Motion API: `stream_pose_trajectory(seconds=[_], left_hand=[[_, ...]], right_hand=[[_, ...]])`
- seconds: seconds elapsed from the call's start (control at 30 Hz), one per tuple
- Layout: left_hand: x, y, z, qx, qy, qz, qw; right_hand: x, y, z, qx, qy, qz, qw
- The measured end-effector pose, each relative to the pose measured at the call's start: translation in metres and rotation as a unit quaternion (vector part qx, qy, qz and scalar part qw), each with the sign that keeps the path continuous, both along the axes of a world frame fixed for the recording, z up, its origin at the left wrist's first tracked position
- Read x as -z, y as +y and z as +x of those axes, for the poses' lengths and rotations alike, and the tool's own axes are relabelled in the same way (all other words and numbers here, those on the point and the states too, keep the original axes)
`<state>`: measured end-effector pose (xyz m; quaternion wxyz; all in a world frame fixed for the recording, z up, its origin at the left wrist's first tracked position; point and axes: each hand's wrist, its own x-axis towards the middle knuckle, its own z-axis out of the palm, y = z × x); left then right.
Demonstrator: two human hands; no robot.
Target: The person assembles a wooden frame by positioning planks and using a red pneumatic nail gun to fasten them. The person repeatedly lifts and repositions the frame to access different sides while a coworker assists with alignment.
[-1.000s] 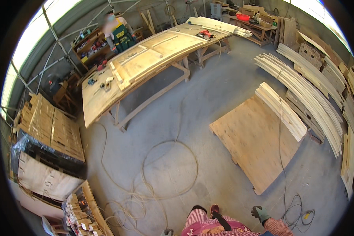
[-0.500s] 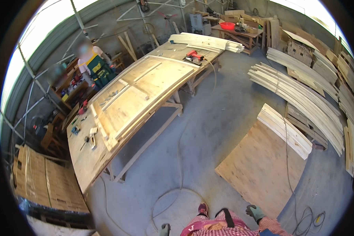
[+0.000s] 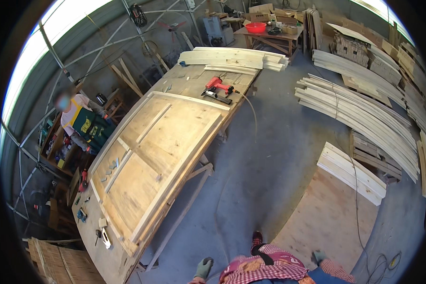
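My left hand (image 3: 204, 268), in a grey-green glove, hangs low beside my checked apron (image 3: 251, 272). Its fingers look loosely apart, with nothing visible in them. On the other side, my right hand (image 3: 319, 257) wears a similar glove and hangs over the plywood sheet on the floor (image 3: 312, 222); it appears open and holds nothing I can see. Nearest to my left hand stands the long worktable (image 3: 91, 236). A large wooden panel with a frame of battens (image 3: 151, 156) lies on it, with several small grey pieces (image 3: 112, 166) on top.
A red nail gun (image 3: 217, 85) lies at the table's far end, near pale boards (image 3: 222, 57). Across the table stands a person in a green apron (image 3: 87, 125). Long boards (image 3: 355, 106) are stacked at right. A hose (image 3: 254, 113) drops to the floor; a cable (image 3: 357, 208) crosses the plywood.
My view has shifted and the worktable's panel appears closer. My left hand has come further up into view; my right hand has swung back. The other person appears further left.
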<state>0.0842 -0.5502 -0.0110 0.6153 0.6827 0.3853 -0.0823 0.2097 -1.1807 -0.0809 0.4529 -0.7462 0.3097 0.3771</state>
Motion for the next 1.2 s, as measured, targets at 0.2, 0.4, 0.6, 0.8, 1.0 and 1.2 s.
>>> stream_pose_trajectory(seconds=[0.2,0.4,0.6,0.8,1.0,1.2], left_hand=[[-0.020,0.053,0.103,-0.241,0.149,-0.098,0.954],[0.004,0.080,0.278,-0.235,-0.006,-0.038,0.971],[-0.051,0.134,0.578,-0.229,-0.143,0.010,0.963],[-0.121,0.157,0.780,-0.238,-0.264,-0.019,0.934],[-0.119,0.116,0.853,-0.399,-0.182,0.005,0.899],[-0.136,0.055,0.919,-0.496,-0.119,-0.072,0.857]], right_hand=[[-0.078,0.216,0.319,-0.016,-0.308,0.125,0.943],[-0.097,0.333,0.510,-0.022,-0.337,0.174,0.925],[-0.064,0.285,0.639,0.030,-0.371,0.044,0.927],[-0.083,0.260,0.843,0.056,-0.402,-0.091,0.909],[-0.189,0.360,1.145,-0.028,-0.450,-0.029,0.892],[-0.178,0.403,1.404,-0.168,-0.467,-0.152,0.855]])
